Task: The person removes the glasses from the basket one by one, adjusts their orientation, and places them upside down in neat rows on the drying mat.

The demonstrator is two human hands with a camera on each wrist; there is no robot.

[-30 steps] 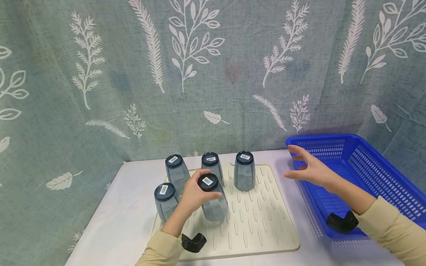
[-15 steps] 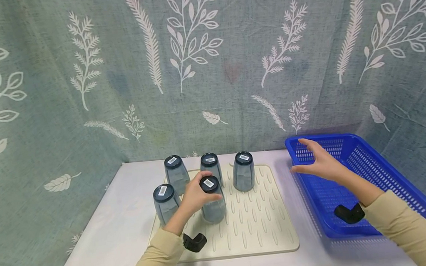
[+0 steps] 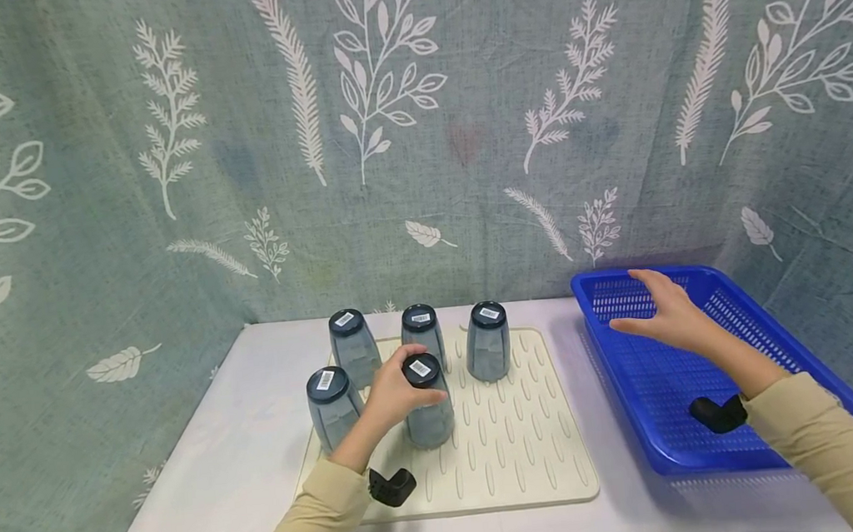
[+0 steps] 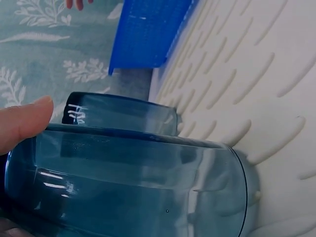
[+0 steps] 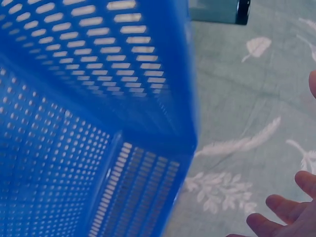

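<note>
My left hand grips an upside-down blue-grey drinking glass near its base, thumb on one side and fingers on the other. The glass stands upright on a cream ribbed drying mat. In the left wrist view the thumb lies against the base end of the gripped glass, whose rim is down at the mat. My right hand is held above the blue plastic basket, fingers and thumb spread with nothing between them. The right wrist view shows its spread fingertips beyond the basket wall.
Several more inverted glasses share the mat: one at front left, one at back left, one behind the gripped glass and one at back right. A patterned curtain hangs behind the white table.
My right hand has moved right, from the basket's left edge to over the basket. The left hand keeps its grip, and its glass has shifted only slightly toward me.
</note>
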